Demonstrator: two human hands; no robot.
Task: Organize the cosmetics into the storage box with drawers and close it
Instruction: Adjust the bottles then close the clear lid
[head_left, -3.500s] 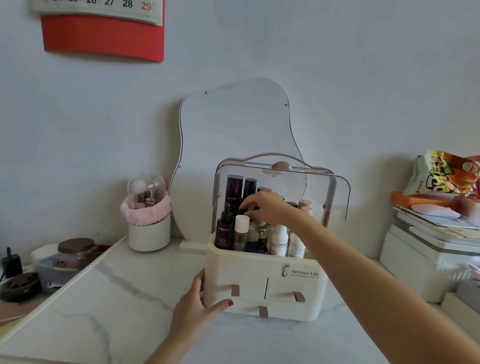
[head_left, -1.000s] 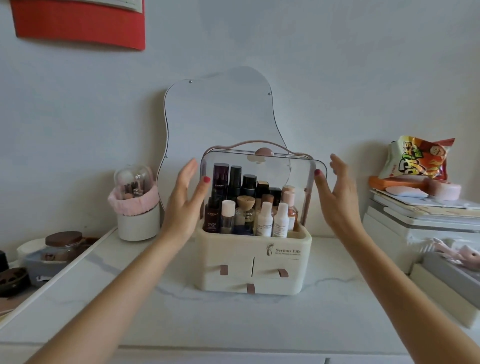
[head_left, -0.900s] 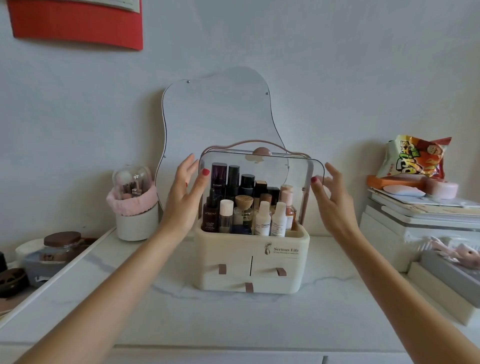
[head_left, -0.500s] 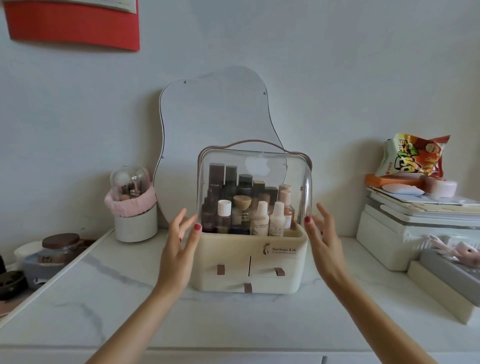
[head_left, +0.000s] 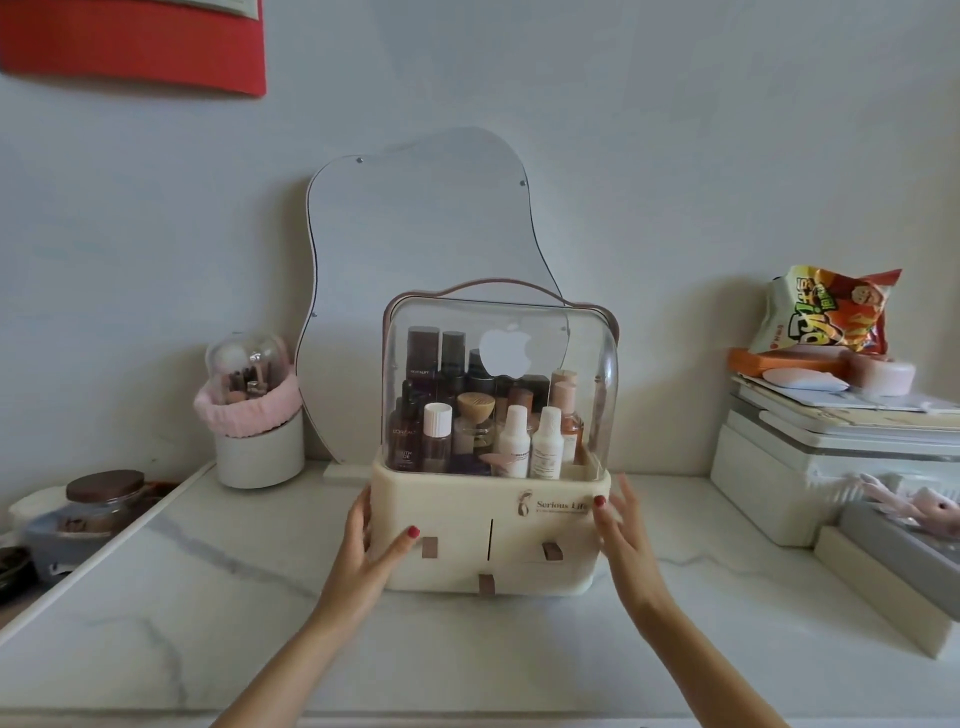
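Observation:
The cream storage box (head_left: 467, 499) stands in the middle of the marble counter with its drawers pushed in. Its clear cover (head_left: 498, 332) is down over the top compartment. Several cosmetic bottles (head_left: 488, 415) stand upright inside, dark ones behind and white ones in front. My left hand (head_left: 371, 545) rests against the box's left side, fingers straight, thumb on the front near a drawer tab. My right hand (head_left: 618, 525) touches the right side with straight, spread fingers.
A wavy mirror (head_left: 415, 218) leans on the wall behind the box. A brush holder with a pink band (head_left: 254, 415) stands at the left, with a brown-lidded jar (head_left: 98, 504) further left. White boxes (head_left: 810, 457) and a snack bag (head_left: 826, 312) are stacked at the right.
My hands brought the clear cover down from raised to shut over the bottles. They then slid down from the cover's sides to the sides of the cream base.

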